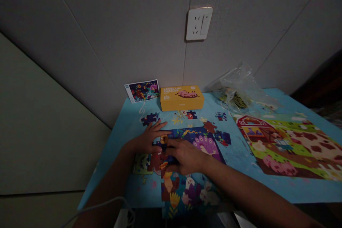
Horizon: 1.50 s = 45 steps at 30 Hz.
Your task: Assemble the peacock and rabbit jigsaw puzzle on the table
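Observation:
A dark, partly assembled jigsaw puzzle (197,192) with rabbits and a purple peacock lies on the blue table. My left hand (148,140) rests at its upper left edge, fingers spread. My right hand (184,155) lies over the puzzle's left part, fingers bent toward the left hand; whatever is under its fingertips is hidden. Joined green and brown pieces (143,164) sit just below my left hand. Loose pieces lie around: dark ones (151,118) above the left hand, a brown one (210,127) and a dark blue one (223,137) at the puzzle's upper right.
A yellow puzzle box (182,98) and a picture card (143,91) stand near the wall. To the right are a clear plastic bag (237,92) and a farm puzzle (291,146). More pieces (191,115) lie before the box. A white cable (101,203) crosses the lower left.

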{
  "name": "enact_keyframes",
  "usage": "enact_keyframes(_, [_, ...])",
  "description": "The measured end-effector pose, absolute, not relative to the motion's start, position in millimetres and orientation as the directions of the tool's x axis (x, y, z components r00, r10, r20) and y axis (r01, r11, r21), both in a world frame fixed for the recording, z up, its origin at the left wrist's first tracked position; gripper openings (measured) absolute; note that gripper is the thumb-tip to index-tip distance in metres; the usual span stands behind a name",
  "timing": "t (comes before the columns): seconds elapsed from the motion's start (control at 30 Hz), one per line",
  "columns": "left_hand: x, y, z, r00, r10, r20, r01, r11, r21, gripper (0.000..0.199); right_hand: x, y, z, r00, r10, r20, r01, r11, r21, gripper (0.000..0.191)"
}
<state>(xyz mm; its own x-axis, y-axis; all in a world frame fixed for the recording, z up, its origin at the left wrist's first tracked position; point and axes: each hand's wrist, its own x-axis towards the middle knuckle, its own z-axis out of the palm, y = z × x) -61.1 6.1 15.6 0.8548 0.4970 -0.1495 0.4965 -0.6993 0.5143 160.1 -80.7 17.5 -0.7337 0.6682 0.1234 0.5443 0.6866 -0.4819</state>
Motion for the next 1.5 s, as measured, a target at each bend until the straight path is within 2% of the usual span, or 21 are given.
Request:
enact_keyframes(0.27, [-62,6,14,0.854,0.499,-0.145,0.496,-0.699,0.515,0.078,157,-80,16,-0.734,0.668,0.126,0.547,0.69,-0.473,0.043])
enact_keyframes(0.47, [-62,6,14,0.859,0.491,-0.147,0.487,-0.692,0.534,0.084,156,-80,16,-0.668,0.729,0.152,0.581,0.637,-0.506,0.064])
enact_keyframes(0.77, [-56,2,24,0.83,0.52,-0.202,0.546,-0.685,0.483,0.095,162,-78,16,-0.678,0.722,0.137,0.618,0.661,-0.426,0.048])
enact_keyframes(1.2, [-56,1,22,0.831,0.522,-0.191,0.544,-0.689,0.48,0.093,164,-73,10,-0.672,0.73,0.125,0.614,0.643,-0.458,0.044])
enact_keyframes(1.4, [-51,-5,15,0.828,0.509,-0.236,0.557,-0.693,0.458,0.121,161,-71,10,-0.675,0.731,0.1,0.615,0.632,-0.471,0.053])
enact_keyframes(1.5, [-49,-7,15,0.815,0.518,-0.261,0.576,-0.676,0.459,0.123,161,-71,11,-0.677,0.731,0.087,0.618,0.628,-0.472,0.052])
